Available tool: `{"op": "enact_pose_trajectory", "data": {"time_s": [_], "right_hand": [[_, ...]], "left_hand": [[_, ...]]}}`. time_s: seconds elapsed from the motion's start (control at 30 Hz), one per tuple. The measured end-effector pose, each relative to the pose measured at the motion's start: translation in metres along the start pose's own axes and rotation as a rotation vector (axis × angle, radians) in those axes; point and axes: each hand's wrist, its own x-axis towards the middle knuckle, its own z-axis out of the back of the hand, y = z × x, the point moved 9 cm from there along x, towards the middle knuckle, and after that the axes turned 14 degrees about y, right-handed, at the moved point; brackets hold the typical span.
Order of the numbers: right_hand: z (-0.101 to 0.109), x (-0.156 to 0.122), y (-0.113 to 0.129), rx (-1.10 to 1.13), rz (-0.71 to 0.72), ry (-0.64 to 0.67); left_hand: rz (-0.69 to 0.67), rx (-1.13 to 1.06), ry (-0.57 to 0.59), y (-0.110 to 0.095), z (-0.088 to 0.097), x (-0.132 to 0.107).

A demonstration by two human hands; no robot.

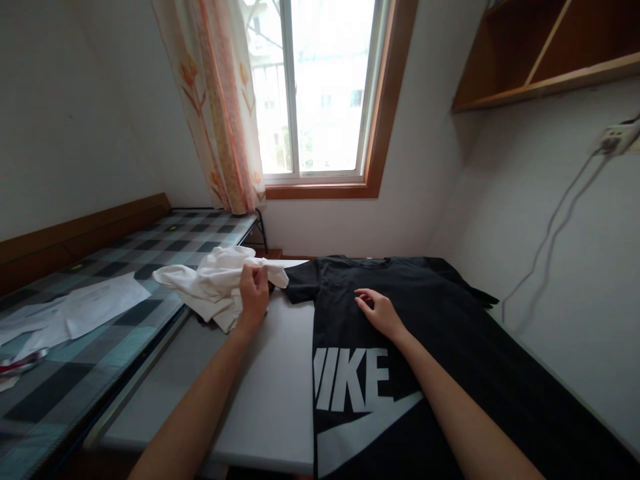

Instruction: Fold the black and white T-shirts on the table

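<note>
My left hand (255, 292) is closed in a pinch on a crumpled white cloth (215, 280), and a corner of it sticks out to the right of the fingers. The rest of the cloth lies bunched at the left of the white table (270, 373). A black T-shirt (440, 333) with large grey letters and a swoosh lies spread over the table's right side, its left sleeve near the white cloth. Over its chest hovers or rests my right hand (380, 312), fingers loosely curled and apart, holding nothing I can see. Whether it touches the fabric, I cannot tell.
Left of the table is a bed (130, 247) with a checked cover, white papers (95, 307) and a small red and silver item (25, 362). Behind are a window and a curtain (230, 120). A cable (547, 233) hangs down the right wall below a wooden shelf (545, 87).
</note>
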Motion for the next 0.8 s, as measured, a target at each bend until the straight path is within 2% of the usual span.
{"op": "enact_pose_trajectory", "data": {"time_s": [0.1, 0.17, 0.23, 0.3, 0.37, 0.47, 0.53, 0.6, 0.67, 0.73, 0.8], "right_hand": [[-0.024, -0.001, 0.025, 0.222, 0.111, 0.061], [-0.039, -0.003, 0.040, 0.310, 0.180, 0.095], [-0.049, -0.005, 0.052, 0.369, 0.250, 0.105], [-0.054, -0.005, 0.055, 0.422, 0.276, 0.109], [-0.053, -0.002, 0.050, 0.500, 0.232, 0.109], [-0.042, 0.003, 0.034, 0.695, 0.102, 0.037], [-0.025, 0.002, 0.018, 0.918, 0.037, -0.133], [-0.009, -0.002, -0.005, 1.141, -0.014, -0.356], [-0.001, -0.008, -0.032, 1.260, -0.092, -0.534], [-0.002, -0.013, -0.056, 1.283, -0.211, -0.623], [-0.007, -0.017, -0.074, 1.274, -0.314, -0.647]], "left_hand": [[-0.172, -0.177, 0.269, -0.056, -0.040, -0.021], [-0.312, -0.196, 0.519, -0.092, -0.072, -0.043], [-0.426, -0.207, 0.720, -0.115, -0.093, -0.065], [-0.480, -0.222, 0.823, -0.124, -0.102, -0.078], [-0.486, -0.227, 0.821, -0.122, -0.100, -0.078], [-0.491, -0.133, 0.710, -0.112, -0.085, -0.066], [-0.506, 0.033, 0.659, -0.103, -0.078, -0.060], [-0.517, 0.239, 0.638, -0.092, -0.075, -0.058], [-0.503, 0.429, 0.625, -0.076, -0.075, -0.057], [-0.443, 0.562, 0.594, -0.056, -0.071, -0.054], [-0.338, 0.640, 0.567, -0.032, -0.064, -0.049]]}}
